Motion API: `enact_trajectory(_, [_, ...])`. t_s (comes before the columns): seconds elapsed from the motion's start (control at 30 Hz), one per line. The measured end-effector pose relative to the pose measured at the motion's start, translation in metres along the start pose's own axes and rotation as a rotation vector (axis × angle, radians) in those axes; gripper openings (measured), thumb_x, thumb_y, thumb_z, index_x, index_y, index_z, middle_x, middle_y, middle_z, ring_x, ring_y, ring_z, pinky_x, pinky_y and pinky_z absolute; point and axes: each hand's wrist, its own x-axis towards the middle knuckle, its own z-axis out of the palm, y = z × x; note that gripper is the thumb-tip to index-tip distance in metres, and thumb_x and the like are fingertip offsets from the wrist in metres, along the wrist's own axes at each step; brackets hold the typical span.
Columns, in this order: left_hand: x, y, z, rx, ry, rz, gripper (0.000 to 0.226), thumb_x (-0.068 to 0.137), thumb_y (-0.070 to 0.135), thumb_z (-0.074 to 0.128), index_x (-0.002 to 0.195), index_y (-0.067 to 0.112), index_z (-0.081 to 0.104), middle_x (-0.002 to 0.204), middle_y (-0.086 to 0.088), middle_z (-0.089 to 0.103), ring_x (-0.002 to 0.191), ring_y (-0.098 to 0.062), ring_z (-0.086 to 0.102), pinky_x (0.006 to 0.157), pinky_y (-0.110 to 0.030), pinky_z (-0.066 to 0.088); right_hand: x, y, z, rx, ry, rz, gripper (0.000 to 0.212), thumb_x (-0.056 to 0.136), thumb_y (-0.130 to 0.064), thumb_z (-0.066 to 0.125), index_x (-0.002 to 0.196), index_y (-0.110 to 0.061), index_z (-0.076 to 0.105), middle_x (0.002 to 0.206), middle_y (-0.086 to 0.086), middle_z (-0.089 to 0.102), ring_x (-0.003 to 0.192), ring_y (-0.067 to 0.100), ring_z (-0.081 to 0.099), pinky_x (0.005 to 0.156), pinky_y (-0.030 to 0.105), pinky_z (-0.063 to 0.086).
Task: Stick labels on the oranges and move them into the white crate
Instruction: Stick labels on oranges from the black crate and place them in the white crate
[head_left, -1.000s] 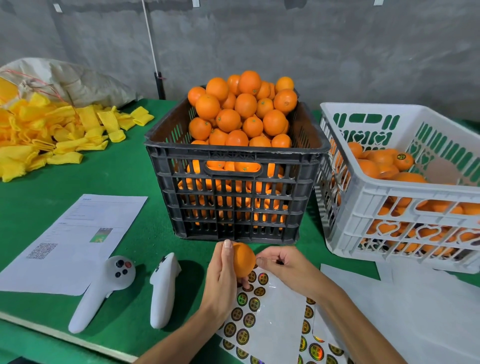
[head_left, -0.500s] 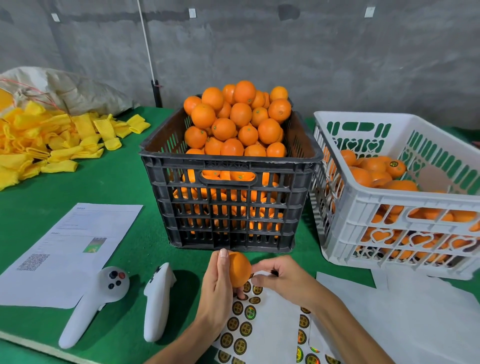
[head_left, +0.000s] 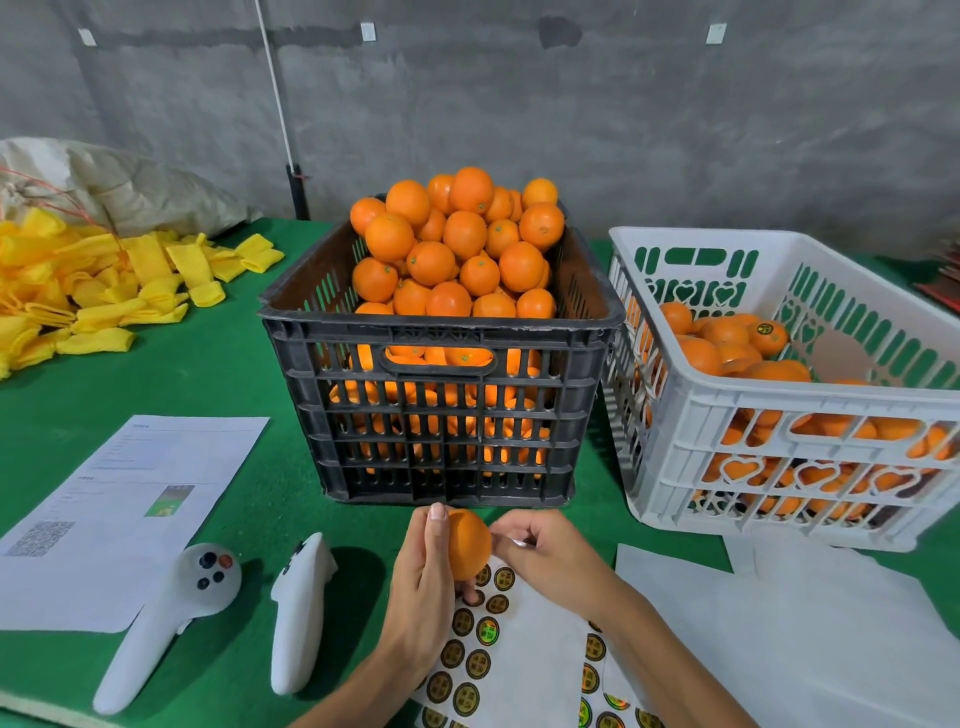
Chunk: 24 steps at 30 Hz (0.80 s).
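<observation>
Holding the orange (head_left: 468, 543) upright in your left hand (head_left: 423, 577), you have it cupped from its left side, fingers curled round it and one fingertip showing above its top. Your right hand (head_left: 540, 553) sits just to the right of the fruit, its fingertips pinched together against the orange's right face; a label is probably between them, but it is too small to tell for sure. So the bare surface you need faces right, straight toward the pinching hand, and the press should travel leftward into your left palm, which acts as the backstop.

Both hands hover just above the label sheet (head_left: 524, 654), directly in front of the black crate (head_left: 441, 415) heaped with unlabelled oranges. The white crate (head_left: 779, 415) stands to the right of the black one, beyond your right hand, with labelled fruit already inside. Your right hand is the nearer one to it, yet the orange rests in the left, so you either pass the fruit across or reach the left arm over the right wrist. Passing it looks the shorter path.
</observation>
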Motion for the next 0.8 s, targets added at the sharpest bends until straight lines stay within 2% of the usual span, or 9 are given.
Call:
enact_trajectory(0.13, [0.000, -0.001, -0.001, 0.007, 0.003, -0.004, 0.039, 0.102, 0.060, 0.033, 0.090, 0.036, 0.061, 0.084, -0.022, 0.063, 0.054, -0.024, 0.063, 0.059, -0.028, 0.057, -0.002, -0.001, 0.003, -0.011, 0.087, -0.007, 0.010, 0.097, -0.042, 0.064, 0.095, -0.038, 0.073, 0.082, -0.020, 0.071, 0.081, -0.001, 0.066, 0.078, 0.027, 0.053])
enact_trajectory(0.23, [0.000, -0.003, -0.001, 0.024, -0.005, -0.006, 0.040, 0.103, 0.060, 0.033, 0.092, 0.034, 0.061, 0.082, -0.024, 0.060, 0.055, -0.025, 0.063, 0.061, -0.032, 0.057, -0.004, -0.006, 0.005, 0.004, 0.183, -0.038, 0.016, 0.101, -0.037, 0.061, 0.091, -0.030, 0.072, 0.075, -0.011, 0.066, 0.068, 0.007, 0.059, 0.067, 0.032, 0.052])
enact_trajectory(0.3, [0.000, -0.003, -0.001, 0.031, -0.007, -0.011, 0.040, 0.102, 0.062, 0.033, 0.092, 0.035, 0.061, 0.082, -0.024, 0.059, 0.056, -0.025, 0.064, 0.062, -0.033, 0.057, -0.005, -0.011, 0.004, -0.011, 0.293, -0.080, 0.016, 0.101, -0.033, 0.061, 0.089, -0.029, 0.071, 0.084, -0.008, 0.065, 0.080, 0.011, 0.061, 0.073, 0.032, 0.053])
enact_trajectory(0.4, [0.000, -0.002, -0.001, 0.027, -0.003, -0.010, 0.040, 0.101, 0.063, 0.033, 0.092, 0.035, 0.061, 0.076, -0.016, 0.060, 0.057, -0.024, 0.064, 0.061, -0.032, 0.057, -0.010, -0.021, 0.006, -0.007, 0.358, -0.171, 0.013, 0.100, -0.035, 0.064, 0.090, -0.031, 0.072, 0.089, -0.013, 0.065, 0.092, 0.009, 0.062, 0.073, 0.021, 0.049])
enact_trajectory(0.5, [0.002, -0.002, -0.001, 0.012, 0.009, -0.007, 0.042, 0.101, 0.062, 0.032, 0.091, 0.034, 0.060, 0.072, -0.006, 0.061, 0.056, -0.024, 0.064, 0.059, -0.029, 0.057, -0.012, -0.027, 0.014, 0.016, 0.339, -0.248, 0.013, 0.101, -0.034, 0.065, 0.094, -0.029, 0.074, 0.094, -0.013, 0.066, 0.095, 0.009, 0.063, 0.074, 0.015, 0.049])
enact_trajectory(0.63, [0.002, 0.000, -0.002, -0.015, 0.022, -0.007, 0.042, 0.103, 0.063, 0.031, 0.091, 0.036, 0.061, 0.076, -0.009, 0.062, 0.057, -0.025, 0.064, 0.057, -0.030, 0.057, -0.014, -0.026, 0.016, 0.047, 0.296, -0.236, 0.017, 0.101, -0.037, 0.063, 0.107, -0.030, 0.077, 0.104, -0.020, 0.067, 0.103, 0.004, 0.062, 0.081, 0.021, 0.054])
enact_trajectory(0.73, [0.005, 0.001, -0.003, -0.019, 0.025, -0.018, 0.044, 0.105, 0.064, 0.031, 0.092, 0.035, 0.062, 0.078, -0.011, 0.063, 0.059, -0.025, 0.064, 0.056, -0.029, 0.056, -0.016, -0.026, 0.014, 0.030, 0.242, -0.245, 0.030, 0.101, -0.048, 0.059, 0.121, -0.032, 0.075, 0.116, -0.025, 0.066, 0.113, 0.001, 0.060, 0.087, 0.020, 0.054])
enact_trajectory(0.8, [0.008, 0.000, -0.003, -0.034, 0.027, -0.017, 0.043, 0.104, 0.060, 0.031, 0.096, 0.031, 0.062, 0.075, -0.002, 0.064, 0.060, -0.019, 0.064, 0.057, -0.024, 0.055, -0.019, -0.027, 0.013, -0.026, 0.187, -0.261, 0.041, 0.100, -0.055, 0.057, 0.134, -0.034, 0.067, 0.130, -0.029, 0.060, 0.125, -0.003, 0.055, 0.096, 0.019, 0.051])
